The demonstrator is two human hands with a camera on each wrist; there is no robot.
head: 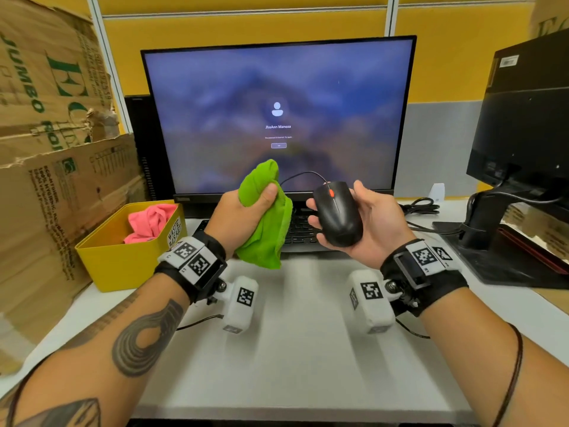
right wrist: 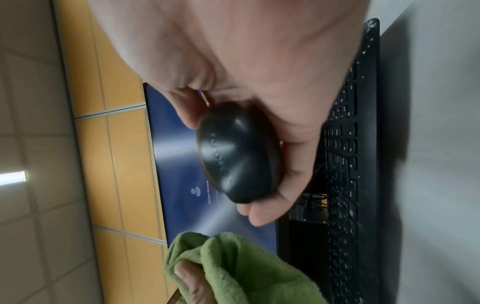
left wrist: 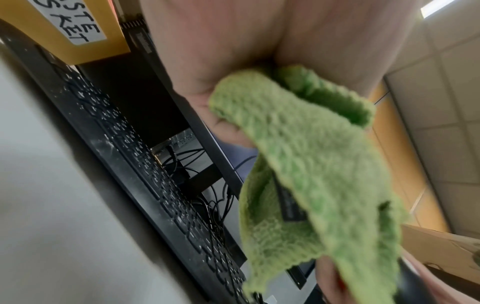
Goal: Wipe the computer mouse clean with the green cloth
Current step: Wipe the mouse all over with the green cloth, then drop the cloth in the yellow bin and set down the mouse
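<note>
Mid-frame: right hand (head: 366, 220) cradles black mouse (head: 338, 213) top-up, exposing it for wiping; left hand (head: 243, 214) grips bunched green cloth (head: 267, 223) just beside, not touching.

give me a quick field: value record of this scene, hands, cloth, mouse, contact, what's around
left hand: grips the bunched green cloth, thumb on top
right hand: holds the black mouse, lifted above the keyboard
mouse: top side up, orange scroll wheel, cable trailing toward the monitor
cloth-mouse contact: apart, a gap between them in the head view
monitor: on, showing a login screen
yellow bin: left of the hands, holds a pink cloth
desk: white
</note>
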